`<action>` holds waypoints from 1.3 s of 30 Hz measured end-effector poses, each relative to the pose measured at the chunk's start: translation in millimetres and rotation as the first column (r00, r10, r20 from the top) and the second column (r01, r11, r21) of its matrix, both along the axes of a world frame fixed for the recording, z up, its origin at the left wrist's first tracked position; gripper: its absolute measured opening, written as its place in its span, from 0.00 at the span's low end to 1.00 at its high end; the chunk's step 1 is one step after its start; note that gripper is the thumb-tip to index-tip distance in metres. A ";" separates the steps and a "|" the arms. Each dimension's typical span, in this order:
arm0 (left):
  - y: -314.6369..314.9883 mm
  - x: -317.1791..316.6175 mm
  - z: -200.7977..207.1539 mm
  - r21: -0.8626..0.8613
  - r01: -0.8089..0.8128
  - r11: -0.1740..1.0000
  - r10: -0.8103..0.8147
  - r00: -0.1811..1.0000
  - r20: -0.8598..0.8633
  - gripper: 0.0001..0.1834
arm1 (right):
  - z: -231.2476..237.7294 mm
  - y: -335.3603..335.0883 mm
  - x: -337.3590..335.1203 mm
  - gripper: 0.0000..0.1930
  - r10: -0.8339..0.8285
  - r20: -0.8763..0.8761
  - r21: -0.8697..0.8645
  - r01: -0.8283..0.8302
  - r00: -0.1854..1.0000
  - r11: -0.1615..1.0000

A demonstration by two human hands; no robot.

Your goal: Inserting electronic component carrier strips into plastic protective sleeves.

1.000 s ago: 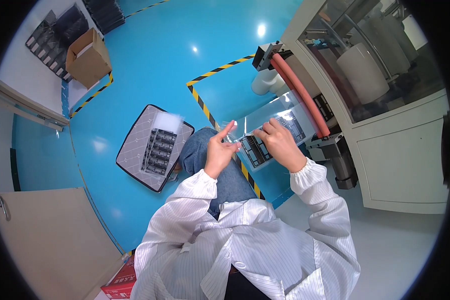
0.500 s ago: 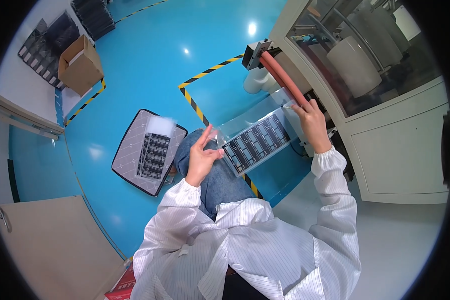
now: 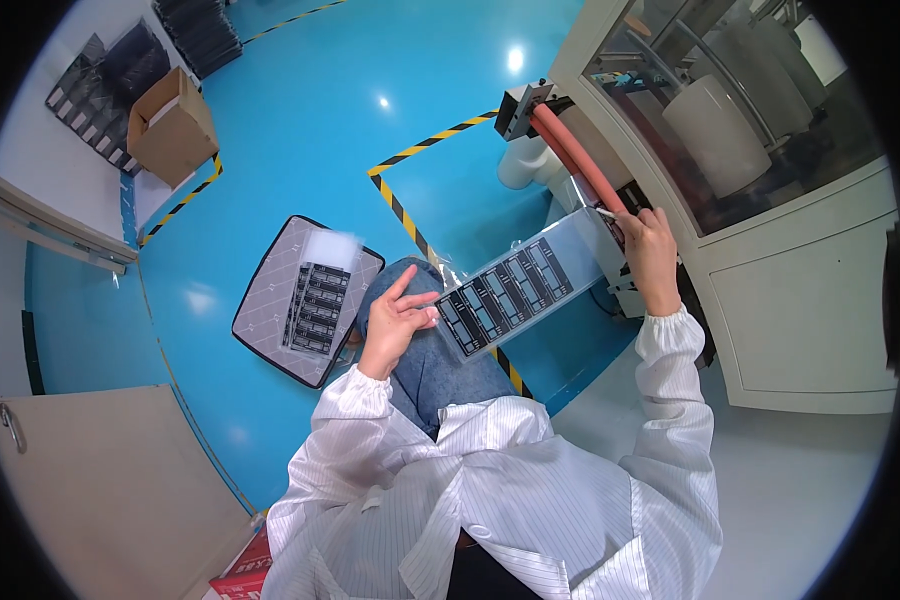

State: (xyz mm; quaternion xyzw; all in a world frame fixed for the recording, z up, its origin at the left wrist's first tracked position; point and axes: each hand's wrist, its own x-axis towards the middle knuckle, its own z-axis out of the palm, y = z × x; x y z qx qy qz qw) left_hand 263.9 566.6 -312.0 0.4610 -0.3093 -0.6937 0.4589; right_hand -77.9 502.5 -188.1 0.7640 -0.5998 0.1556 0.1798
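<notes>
A clear plastic sleeve with a black-printed panel (image 3: 505, 297) slants over my lap, its right end raised. My right hand (image 3: 650, 258) is closed on the sleeve's far right end, beside two salmon-coloured rollers (image 3: 580, 160). At the sleeve's left edge is my left hand (image 3: 395, 325), index finger stretched out and the other fingers apart. Its fingertips are close to the edge; whether they touch it I cannot tell. To the left, similar black-printed sleeves (image 3: 317, 308) lie stacked and overlapping on a grey, dark-rimmed stool seat (image 3: 260, 315).
A large cream machine (image 3: 800, 310) with a window stands at the right, a white roll inside. Black-and-yellow tape (image 3: 400, 210) marks the blue floor. An open cardboard box (image 3: 175, 130) sits at the far left, a door (image 3: 100, 450) at the near left.
My left fingers have spread away from the sleeve's left edge, which they pinched before. My right hand has moved slightly right and nearer, and the loose film over the panel now lies flatter.
</notes>
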 end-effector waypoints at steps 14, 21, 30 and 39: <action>16.7 23.9 18.1 0.079 -0.013 0.997 0.016 0.999 -0.028 0.34 | -36.2 16.0 18.2 0.09 -0.146 0.487 0.187 0.061 0.861 0.980; 27.7 37.1 6.4 0.128 -0.018 0.992 0.028 0.997 -0.075 0.29 | -33.0 67.0 -5.5 0.08 -0.089 0.354 0.224 0.009 0.931 0.975; 52.8 125.4 -26.0 0.069 -0.353 0.933 0.360 0.919 -0.162 0.28 | -0.9 128.7 -14.5 0.09 -0.457 0.689 0.652 -0.205 0.562 0.730; 73.3 208.3 -115.5 0.045 -0.622 0.782 0.617 0.782 0.082 0.31 | -15.8 108.6 1.7 0.10 -0.444 0.756 0.626 -0.336 0.480 0.703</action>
